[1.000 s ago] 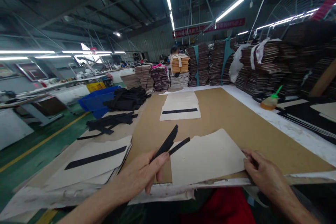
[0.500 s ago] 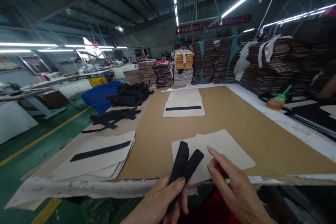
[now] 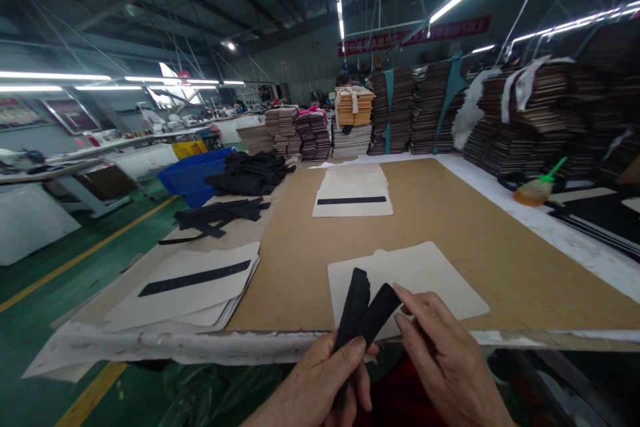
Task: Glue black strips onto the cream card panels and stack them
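Note:
My left hand (image 3: 335, 373) is closed around several black strips (image 3: 356, 303), which fan out in two bunches above the thumb. At the tip of the right-hand bunch, the index finger of my right hand (image 3: 445, 347) touches or almost touches the strip's end. That hand's thumb stays apart, with its fingers half curled. Behind the strips a cream panel (image 3: 435, 280) lies flat at the table's near edge; the strips and both hands cover part of it.
Cream panels (image 3: 185, 310) lie stacked at left, a black strip on top. Farther back are another cream stack (image 3: 353, 183), black strip piles (image 3: 250, 173) and a blue bin (image 3: 193, 177). A green-tipped bottle (image 3: 535, 190) stands at right, before tall stacks (image 3: 525, 123) of brown sheets.
My right index finger has come to the tip of the right-hand strip bunch. The strips have shifted slightly right in view. The camera view has moved a little.

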`<state>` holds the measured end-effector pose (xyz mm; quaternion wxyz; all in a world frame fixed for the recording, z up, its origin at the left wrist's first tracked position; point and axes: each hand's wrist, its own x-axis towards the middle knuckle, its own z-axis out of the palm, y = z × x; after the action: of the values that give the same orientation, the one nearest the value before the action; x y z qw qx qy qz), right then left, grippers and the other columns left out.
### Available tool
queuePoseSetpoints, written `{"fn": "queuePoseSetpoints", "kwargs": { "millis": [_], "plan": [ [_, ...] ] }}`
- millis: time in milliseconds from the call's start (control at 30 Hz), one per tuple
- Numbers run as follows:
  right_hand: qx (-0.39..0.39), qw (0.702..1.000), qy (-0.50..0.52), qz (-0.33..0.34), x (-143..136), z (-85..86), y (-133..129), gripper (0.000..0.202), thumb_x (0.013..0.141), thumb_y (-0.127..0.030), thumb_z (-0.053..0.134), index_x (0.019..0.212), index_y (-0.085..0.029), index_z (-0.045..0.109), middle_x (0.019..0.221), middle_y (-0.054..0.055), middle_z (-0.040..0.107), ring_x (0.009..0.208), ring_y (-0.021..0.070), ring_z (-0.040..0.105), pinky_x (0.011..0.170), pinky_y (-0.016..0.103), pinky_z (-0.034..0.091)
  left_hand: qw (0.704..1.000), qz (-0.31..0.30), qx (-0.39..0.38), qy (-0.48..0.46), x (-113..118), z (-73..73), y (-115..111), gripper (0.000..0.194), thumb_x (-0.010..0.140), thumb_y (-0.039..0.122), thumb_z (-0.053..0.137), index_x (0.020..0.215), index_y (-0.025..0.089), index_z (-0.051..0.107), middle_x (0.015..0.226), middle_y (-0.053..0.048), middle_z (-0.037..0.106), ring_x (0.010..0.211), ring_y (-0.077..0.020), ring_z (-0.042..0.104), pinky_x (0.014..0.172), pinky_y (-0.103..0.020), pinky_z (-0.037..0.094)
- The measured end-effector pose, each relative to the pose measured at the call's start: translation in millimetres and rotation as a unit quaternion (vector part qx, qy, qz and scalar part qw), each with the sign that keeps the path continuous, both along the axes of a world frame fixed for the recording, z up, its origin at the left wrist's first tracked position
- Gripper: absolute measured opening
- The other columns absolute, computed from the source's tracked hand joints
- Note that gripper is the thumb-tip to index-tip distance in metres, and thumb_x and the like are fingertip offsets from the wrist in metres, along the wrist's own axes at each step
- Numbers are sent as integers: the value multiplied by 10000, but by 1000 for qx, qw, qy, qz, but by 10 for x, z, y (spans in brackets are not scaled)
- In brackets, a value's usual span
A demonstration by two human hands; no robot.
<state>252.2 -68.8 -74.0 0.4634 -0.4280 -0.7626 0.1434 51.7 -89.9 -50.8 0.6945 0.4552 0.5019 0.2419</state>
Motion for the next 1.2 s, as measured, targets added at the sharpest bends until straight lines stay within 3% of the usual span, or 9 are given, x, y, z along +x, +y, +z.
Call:
{"fn": "queuePoseSetpoints", "kwargs": {
  "millis": [167, 300, 433, 500, 633, 767, 867, 1033, 1200],
  "plan": [
    [53, 997, -41, -29, 17, -48, -58, 450, 958, -153, 461, 1403, -207, 423, 1085, 92, 569, 937, 148, 612, 779, 226, 515, 998, 46, -5, -47, 33, -34, -11, 660, 826, 712, 485, 1143, 135, 514, 644, 5, 633, 358, -51, 459, 319, -152, 224],
    [56, 998, -5, -22, 66, -9, -77, 190, 930, -164, 528, 1107, -209, 582, 951, 64, 558, 810, 137, 611, 683, 211, 511, 996, 80, 0, -43, 55, 0, -6, 647, 823, 719, 476, 1104, 139, 532, 636, 4, 629, 352, -51, 434, 332, -166, 214],
    [-6, 999, 32, 31, 206, -26, -108, 128, 922, -187, 548, 1016, -241, 617, 844, 24, 560, 716, 127, 587, 623, 214, 476, 997, 75, 15, -18, 5, 75, 22, 543, 792, 671, 561, 850, 131, 593, 595, 15, 575, 345, -31, 362, 352, -187, 188],
    [-113, 989, 68, 62, 277, -49, -153, 92, 933, -265, 546, 967, -242, 629, 775, 9, 580, 699, 135, 582, 624, 227, 459, 998, 57, 22, -12, -51, 110, 38, 475, 735, 598, 662, 801, 130, 608, 571, 32, 537, 355, -26, 311, 364, -197, 171],
    [-395, 886, 217, 107, 313, -79, -241, 328, 961, -491, 428, 1010, -221, 609, 703, 11, 634, 599, 136, 537, 575, 248, 419, 998, 10, 58, -6, -124, 144, 61, 423, 651, 458, 767, 911, 149, 641, 605, 64, 473, 474, -54, 310, 433, -197, 191],
    [-486, 820, 282, 111, 248, -107, -202, 377, 864, -574, 569, 907, -201, 596, 636, -3, 620, 529, 103, 452, 503, 217, 341, 994, -24, 102, 27, -40, 139, 69, 339, 624, 347, 791, 846, 152, 624, 694, 44, 503, 650, -100, 406, 565, -207, 273],
    [-487, 827, 262, 100, 321, -128, -131, 361, 805, -559, 658, 794, -209, 567, 577, -35, 559, 546, 103, 467, 523, 209, 358, 995, -50, 85, 28, 3, 174, 73, 317, 679, 370, 732, 897, 162, 633, 701, 47, 507, 630, -98, 410, 573, -211, 294],
    [-424, 889, 172, 34, 759, -108, -48, 301, 837, -527, 628, 860, -227, 640, 714, -10, 594, 670, 134, 546, 618, 221, 442, 989, -98, 7, 110, -206, 312, 70, 310, 601, 239, 725, 900, 187, 664, 703, 58, 553, 584, -91, 430, 507, -194, 278],
    [-390, 911, 138, -4, 1031, -44, 77, 305, 802, -540, 645, 803, -235, 656, 608, -17, 531, 568, 135, 492, 530, 238, 438, 992, -33, 3, 119, -378, 313, 115, 295, 616, 315, 685, 872, 170, 660, 713, 25, 593, 599, -114, 469, 524, -208, 316]
  ]
}}
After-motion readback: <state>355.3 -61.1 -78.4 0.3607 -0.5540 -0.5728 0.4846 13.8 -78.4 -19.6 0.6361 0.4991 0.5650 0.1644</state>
